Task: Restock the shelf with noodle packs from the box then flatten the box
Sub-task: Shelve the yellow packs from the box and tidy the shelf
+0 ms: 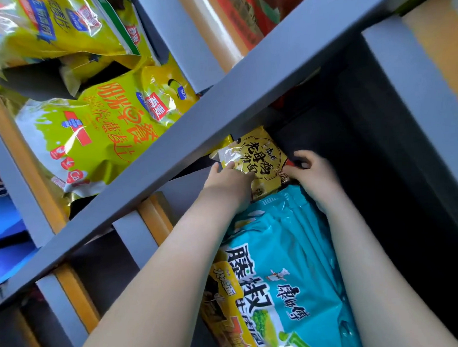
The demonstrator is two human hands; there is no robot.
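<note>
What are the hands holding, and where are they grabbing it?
Both hands hold the yellow noodle pack. The left hand grips its left edge and the right hand grips its right edge, just beyond the teal noodle packs.

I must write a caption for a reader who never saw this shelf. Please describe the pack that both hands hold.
Look under the grey shelf board crossing the picture diagonally, into the dark compartment. Behind the teal noodle packs, between the left hand and right hand, sits the yellow pack. Unlike its teal neighbours, it is golden yellow with bold black characters.
</note>
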